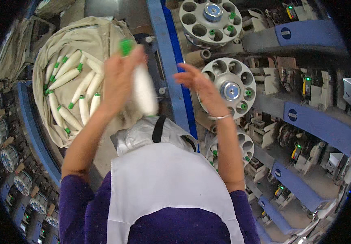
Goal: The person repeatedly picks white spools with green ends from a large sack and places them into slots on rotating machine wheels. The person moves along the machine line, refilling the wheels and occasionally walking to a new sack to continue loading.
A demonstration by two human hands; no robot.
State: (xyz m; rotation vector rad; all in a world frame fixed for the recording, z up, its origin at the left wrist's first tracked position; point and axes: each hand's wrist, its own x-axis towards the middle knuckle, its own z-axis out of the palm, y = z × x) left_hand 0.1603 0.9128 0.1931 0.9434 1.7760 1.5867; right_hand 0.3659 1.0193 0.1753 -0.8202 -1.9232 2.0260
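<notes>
My left hand [120, 73] is closed round a yarn bobbin [144, 91], wound white with a green tube end at the top; both are blurred by motion. To its left, a cloth-lined bin [41, 110] contains several more white bobbins [82, 87] with green ends. My right hand [199, 87] has its fingers apart and holds nothing. It hovers at the left edge of the middle round magazine [250, 81], partly covering it. Green bobbin tips [246, 93] show in a few of that magazine's round pockets.
Another round magazine [187, 20] sits beyond, and a third [246, 142] is nearer, behind my right forearm. A blue rail [171, 69] runs between the bin and the magazines. Blue machine arms [313, 118] line the right side. Further magazines [9, 158] stand at the far left.
</notes>
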